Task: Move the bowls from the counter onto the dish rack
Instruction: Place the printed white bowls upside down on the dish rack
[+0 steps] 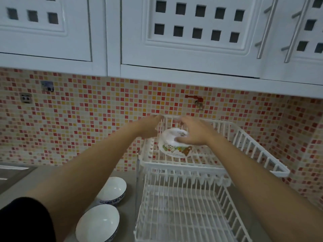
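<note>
On the upper tier of the white wire dish rack (206, 165), in the head view, we hold a small white bowl with cartoon animals printed on it (174, 145), tilted on its side so that its outer wall faces us. Our right hand (194, 132) lies over the bowl's right edge, the fingers (183, 139) curled onto its rim and the thumb out of sight behind them; the hold looks loose rather than clamped, and we cannot tell how much of the weight the wires take. Our left hand (148, 127) reaches to the rack's back left corner beside the bowl; it is blurred, the fingers seem spread near the top wire, and we cannot tell whether it touches the bowl or the rack. The lower tier (183, 215) of the rack stands bare in front of us.

On the grey counter (129, 203) just left of the rack, two more bowls sit upright under our left forearm: a blue-patterned bowl with a white inside (113, 191) farther back, and a second white bowl (97, 222) nearer us, its rim just beside the first. A black sleeve (24, 220) covers our left upper arm. Behind the rack runs a red, orange and cream mosaic tile wall (87, 123) with a red-handled tap (196, 100) above the rack, and white cabinets (183, 32) hang overhead.
</note>
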The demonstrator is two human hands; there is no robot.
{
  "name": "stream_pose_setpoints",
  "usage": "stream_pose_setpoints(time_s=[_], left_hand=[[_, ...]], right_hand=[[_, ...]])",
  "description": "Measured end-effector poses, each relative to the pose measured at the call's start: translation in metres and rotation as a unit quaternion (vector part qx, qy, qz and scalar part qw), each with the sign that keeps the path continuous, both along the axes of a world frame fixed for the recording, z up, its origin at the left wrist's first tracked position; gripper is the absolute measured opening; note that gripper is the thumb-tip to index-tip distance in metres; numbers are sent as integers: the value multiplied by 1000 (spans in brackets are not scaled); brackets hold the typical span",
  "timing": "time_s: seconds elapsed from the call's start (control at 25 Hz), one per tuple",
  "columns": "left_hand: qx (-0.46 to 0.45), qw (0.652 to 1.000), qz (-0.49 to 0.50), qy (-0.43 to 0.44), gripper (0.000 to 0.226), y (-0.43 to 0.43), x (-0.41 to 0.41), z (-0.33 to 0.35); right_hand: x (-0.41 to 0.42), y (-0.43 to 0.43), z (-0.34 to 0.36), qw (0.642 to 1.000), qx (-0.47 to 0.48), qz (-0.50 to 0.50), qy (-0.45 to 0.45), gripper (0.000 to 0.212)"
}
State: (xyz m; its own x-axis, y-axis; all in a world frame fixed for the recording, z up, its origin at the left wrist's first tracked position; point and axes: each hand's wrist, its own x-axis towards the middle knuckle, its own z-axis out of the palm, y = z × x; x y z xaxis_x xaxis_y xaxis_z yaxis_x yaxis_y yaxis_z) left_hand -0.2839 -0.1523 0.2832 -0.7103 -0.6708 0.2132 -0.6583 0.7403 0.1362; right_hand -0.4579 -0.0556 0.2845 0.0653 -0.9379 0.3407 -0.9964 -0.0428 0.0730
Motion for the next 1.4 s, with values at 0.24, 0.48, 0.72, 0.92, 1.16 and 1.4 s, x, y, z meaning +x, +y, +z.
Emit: stream_pose_setpoints(time_s=[0.24, 0.48, 0.72, 0.92, 1.16, 1.4], left_hand=[[-4, 989, 143, 35, 53, -19, 130, 1], [76, 962, 262, -22, 50, -25, 298, -96], [208, 915, 326, -114, 47, 13, 394, -250], [287, 880, 357, -129, 50, 53, 407, -326], [378, 822, 426, 11, 59, 64, 420, -319], [334, 750, 432, 374, 40, 34, 403, -193]], right_hand=[[148, -35, 14, 987, -105, 98, -71, 31], [310, -71, -101, 980, 9, 161, -117, 31], [392, -52, -262, 949, 248, 27, -192, 56], [413, -26, -338, 890, 400, -51, -215, 49], [429, -32, -296, 903, 408, -1, -135, 32], [419, -52, -178, 935, 142, 12, -324, 45]])
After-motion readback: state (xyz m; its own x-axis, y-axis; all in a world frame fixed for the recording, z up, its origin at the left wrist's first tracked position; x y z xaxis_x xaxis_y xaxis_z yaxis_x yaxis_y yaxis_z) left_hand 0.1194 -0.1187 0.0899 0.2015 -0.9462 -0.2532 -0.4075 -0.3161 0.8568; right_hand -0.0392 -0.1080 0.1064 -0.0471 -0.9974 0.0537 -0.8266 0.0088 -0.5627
